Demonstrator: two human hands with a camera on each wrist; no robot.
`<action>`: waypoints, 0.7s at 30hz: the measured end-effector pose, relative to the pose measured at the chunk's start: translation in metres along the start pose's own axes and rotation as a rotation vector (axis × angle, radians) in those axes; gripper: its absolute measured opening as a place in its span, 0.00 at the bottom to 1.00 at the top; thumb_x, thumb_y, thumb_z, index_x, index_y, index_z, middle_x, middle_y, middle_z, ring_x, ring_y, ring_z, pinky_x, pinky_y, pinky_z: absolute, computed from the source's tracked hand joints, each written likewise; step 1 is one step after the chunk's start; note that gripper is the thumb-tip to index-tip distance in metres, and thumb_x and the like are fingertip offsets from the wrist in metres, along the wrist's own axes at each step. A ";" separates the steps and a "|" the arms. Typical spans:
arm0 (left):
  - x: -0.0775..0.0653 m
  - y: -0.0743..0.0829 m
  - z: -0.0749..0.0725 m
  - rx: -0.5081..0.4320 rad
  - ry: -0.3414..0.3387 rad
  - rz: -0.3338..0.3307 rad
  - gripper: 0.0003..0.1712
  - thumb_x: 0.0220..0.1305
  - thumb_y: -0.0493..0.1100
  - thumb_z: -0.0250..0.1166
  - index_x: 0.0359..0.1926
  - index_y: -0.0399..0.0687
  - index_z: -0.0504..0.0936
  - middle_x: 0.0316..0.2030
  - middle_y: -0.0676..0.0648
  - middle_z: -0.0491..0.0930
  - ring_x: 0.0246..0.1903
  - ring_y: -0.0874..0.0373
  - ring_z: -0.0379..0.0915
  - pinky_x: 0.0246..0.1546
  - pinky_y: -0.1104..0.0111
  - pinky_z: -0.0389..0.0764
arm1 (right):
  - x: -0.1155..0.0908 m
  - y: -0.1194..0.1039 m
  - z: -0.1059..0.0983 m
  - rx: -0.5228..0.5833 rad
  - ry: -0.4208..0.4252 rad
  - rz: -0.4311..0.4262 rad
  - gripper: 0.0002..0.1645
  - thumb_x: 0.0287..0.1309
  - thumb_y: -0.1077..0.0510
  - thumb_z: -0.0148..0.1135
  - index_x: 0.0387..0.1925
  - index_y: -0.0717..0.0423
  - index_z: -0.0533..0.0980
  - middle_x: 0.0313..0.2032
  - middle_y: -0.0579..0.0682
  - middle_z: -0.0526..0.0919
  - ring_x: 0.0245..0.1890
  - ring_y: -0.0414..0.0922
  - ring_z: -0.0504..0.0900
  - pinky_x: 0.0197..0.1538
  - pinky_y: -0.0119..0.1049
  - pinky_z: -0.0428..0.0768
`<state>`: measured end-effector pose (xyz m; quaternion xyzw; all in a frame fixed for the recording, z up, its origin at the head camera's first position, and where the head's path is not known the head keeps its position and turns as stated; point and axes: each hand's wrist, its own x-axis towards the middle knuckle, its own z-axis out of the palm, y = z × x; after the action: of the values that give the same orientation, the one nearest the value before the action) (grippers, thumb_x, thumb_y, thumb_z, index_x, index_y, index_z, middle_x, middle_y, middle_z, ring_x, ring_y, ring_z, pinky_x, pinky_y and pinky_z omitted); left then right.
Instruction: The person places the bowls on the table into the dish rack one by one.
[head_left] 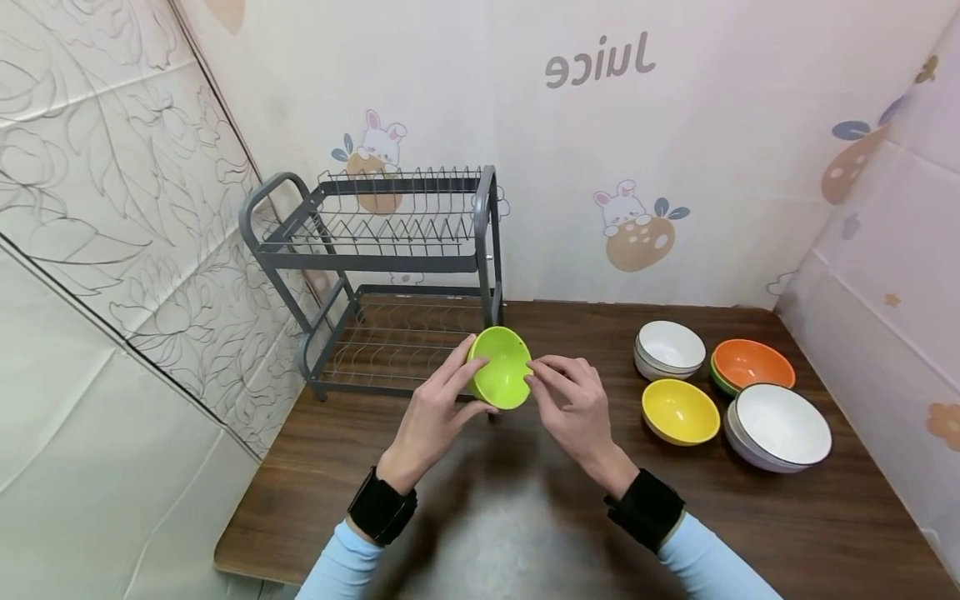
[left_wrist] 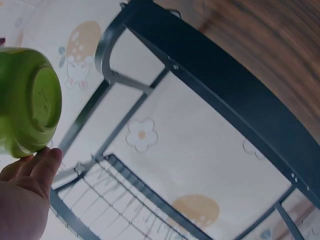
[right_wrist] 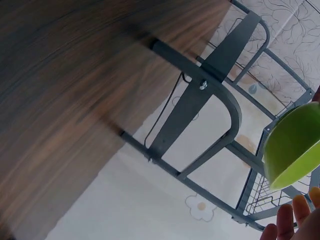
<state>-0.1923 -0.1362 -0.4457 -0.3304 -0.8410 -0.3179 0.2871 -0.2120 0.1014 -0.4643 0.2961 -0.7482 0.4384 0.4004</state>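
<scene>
A small lime-green bowl (head_left: 504, 367) is held tilted above the table, its inside facing the head view. My left hand (head_left: 433, 417) grips it by the left side, thumb low and fingers along the rim. In the left wrist view the bowl's base (left_wrist: 46, 97) shows above the fingers (left_wrist: 47, 167). My right hand (head_left: 577, 408) is at the bowl's right rim with its fingers loosely bent. The right wrist view shows the right fingers (right_wrist: 286, 220) just below the green bowl (right_wrist: 292, 142), with a small gap.
A grey two-tier dish rack (head_left: 367, 263) stands behind the left hand, near the wall. At the table's right are white bowls (head_left: 670, 346), a yellow bowl (head_left: 681, 412), an orange bowl (head_left: 752, 363) over a green one, and larger stacked white bowls (head_left: 782, 423).
</scene>
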 end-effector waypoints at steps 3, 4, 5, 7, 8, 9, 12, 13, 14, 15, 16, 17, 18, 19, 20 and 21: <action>-0.006 0.000 -0.010 0.034 0.007 0.002 0.45 0.50 0.42 0.84 0.69 0.44 0.77 0.76 0.39 0.65 0.71 0.47 0.70 0.63 0.60 0.78 | 0.000 0.001 0.009 0.021 0.019 0.017 0.15 0.56 0.69 0.77 0.46 0.61 0.89 0.45 0.53 0.88 0.43 0.53 0.80 0.48 0.44 0.73; -0.008 0.001 -0.013 0.045 0.009 0.001 0.45 0.50 0.42 0.84 0.69 0.44 0.77 0.76 0.39 0.65 0.71 0.47 0.69 0.63 0.59 0.77 | 0.000 0.002 0.012 0.029 0.024 0.022 0.14 0.57 0.68 0.77 0.47 0.61 0.89 0.45 0.53 0.88 0.43 0.54 0.80 0.48 0.44 0.73; -0.009 0.001 -0.016 0.054 0.011 -0.001 0.45 0.50 0.42 0.84 0.69 0.43 0.77 0.76 0.39 0.65 0.71 0.46 0.69 0.64 0.59 0.77 | -0.001 0.003 0.015 0.036 0.030 0.026 0.14 0.57 0.69 0.76 0.47 0.61 0.89 0.45 0.53 0.88 0.43 0.54 0.80 0.49 0.43 0.73; -0.013 0.000 -0.023 0.068 0.015 -0.007 0.44 0.50 0.42 0.84 0.69 0.43 0.77 0.76 0.39 0.66 0.71 0.46 0.69 0.64 0.59 0.76 | -0.002 0.005 0.020 0.046 0.038 0.038 0.14 0.58 0.69 0.76 0.47 0.61 0.89 0.45 0.53 0.88 0.43 0.54 0.81 0.49 0.41 0.74; -0.015 0.000 -0.026 0.073 0.019 -0.011 0.44 0.50 0.42 0.84 0.69 0.43 0.77 0.76 0.39 0.66 0.71 0.46 0.69 0.64 0.58 0.76 | -0.003 0.005 0.023 0.050 0.040 0.043 0.14 0.58 0.69 0.76 0.47 0.61 0.89 0.45 0.53 0.88 0.43 0.54 0.81 0.48 0.40 0.74; -0.017 0.000 -0.029 0.081 0.025 -0.017 0.44 0.50 0.42 0.84 0.69 0.43 0.77 0.76 0.39 0.66 0.71 0.45 0.69 0.64 0.58 0.76 | -0.004 0.006 0.026 0.052 0.039 0.053 0.14 0.58 0.69 0.76 0.47 0.61 0.89 0.45 0.53 0.88 0.43 0.54 0.81 0.48 0.40 0.74; -0.022 -0.003 -0.037 0.090 0.044 -0.044 0.43 0.50 0.40 0.83 0.68 0.42 0.78 0.76 0.38 0.66 0.71 0.45 0.68 0.65 0.58 0.75 | -0.005 0.008 0.034 0.047 0.020 0.080 0.13 0.60 0.68 0.75 0.48 0.61 0.89 0.46 0.54 0.88 0.44 0.54 0.81 0.48 0.41 0.74; -0.024 -0.005 -0.039 0.095 0.051 -0.053 0.42 0.50 0.39 0.83 0.67 0.42 0.78 0.76 0.38 0.66 0.72 0.44 0.68 0.65 0.58 0.75 | -0.006 0.008 0.037 0.044 0.009 0.090 0.14 0.60 0.68 0.75 0.48 0.60 0.89 0.46 0.54 0.88 0.44 0.54 0.81 0.48 0.41 0.74; -0.026 -0.006 -0.042 0.101 0.059 -0.062 0.42 0.49 0.39 0.84 0.67 0.41 0.78 0.76 0.38 0.66 0.72 0.44 0.68 0.66 0.58 0.75 | -0.006 0.009 0.040 0.041 -0.003 0.098 0.14 0.61 0.67 0.75 0.49 0.60 0.89 0.47 0.54 0.88 0.44 0.54 0.81 0.48 0.42 0.74; -0.027 -0.008 -0.043 0.108 0.066 -0.067 0.42 0.49 0.38 0.84 0.67 0.41 0.79 0.76 0.38 0.66 0.72 0.44 0.67 0.66 0.58 0.74 | -0.007 0.009 0.043 0.035 -0.013 0.104 0.14 0.61 0.66 0.75 0.49 0.60 0.89 0.47 0.54 0.88 0.44 0.53 0.81 0.48 0.43 0.75; -0.029 -0.009 -0.045 0.114 0.072 -0.072 0.42 0.48 0.38 0.84 0.66 0.41 0.79 0.76 0.38 0.65 0.72 0.44 0.67 0.66 0.58 0.74 | -0.007 0.009 0.046 0.028 -0.024 0.106 0.13 0.62 0.66 0.75 0.49 0.60 0.88 0.47 0.54 0.88 0.44 0.54 0.81 0.48 0.44 0.75; -0.030 -0.011 -0.047 0.122 0.079 -0.073 0.42 0.48 0.38 0.84 0.66 0.41 0.79 0.76 0.37 0.66 0.72 0.44 0.67 0.66 0.58 0.74 | -0.008 0.010 0.049 0.023 -0.034 0.110 0.13 0.62 0.66 0.75 0.49 0.61 0.88 0.47 0.54 0.88 0.45 0.54 0.81 0.48 0.45 0.75; -0.031 -0.013 -0.048 0.133 0.087 -0.075 0.43 0.47 0.38 0.84 0.66 0.40 0.79 0.76 0.37 0.66 0.72 0.43 0.67 0.66 0.57 0.74 | -0.009 0.010 0.052 0.019 -0.047 0.116 0.13 0.62 0.65 0.75 0.49 0.61 0.88 0.47 0.54 0.88 0.45 0.54 0.81 0.48 0.45 0.75; -0.032 -0.015 -0.049 0.142 0.095 -0.076 0.43 0.46 0.38 0.84 0.65 0.40 0.80 0.76 0.37 0.66 0.72 0.43 0.67 0.66 0.57 0.74 | -0.009 0.010 0.055 0.014 -0.060 0.121 0.13 0.63 0.65 0.75 0.49 0.61 0.88 0.48 0.54 0.88 0.45 0.54 0.81 0.47 0.46 0.75; -0.032 -0.017 -0.050 0.151 0.103 -0.077 0.43 0.46 0.38 0.84 0.65 0.40 0.80 0.76 0.37 0.66 0.72 0.43 0.67 0.65 0.56 0.74 | -0.009 0.011 0.057 0.010 -0.072 0.127 0.13 0.63 0.65 0.75 0.49 0.61 0.88 0.48 0.54 0.88 0.45 0.54 0.81 0.46 0.46 0.75; -0.033 -0.019 -0.050 0.158 0.109 -0.079 0.43 0.45 0.38 0.85 0.65 0.40 0.80 0.76 0.37 0.66 0.72 0.43 0.67 0.65 0.56 0.75 | -0.010 0.011 0.059 0.005 -0.083 0.133 0.13 0.63 0.64 0.75 0.49 0.62 0.88 0.48 0.54 0.88 0.45 0.54 0.81 0.46 0.47 0.75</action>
<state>-0.1721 -0.1959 -0.4429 -0.2555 -0.8589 -0.2794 0.3449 -0.2361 0.0540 -0.4946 0.2647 -0.7810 0.4531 0.3386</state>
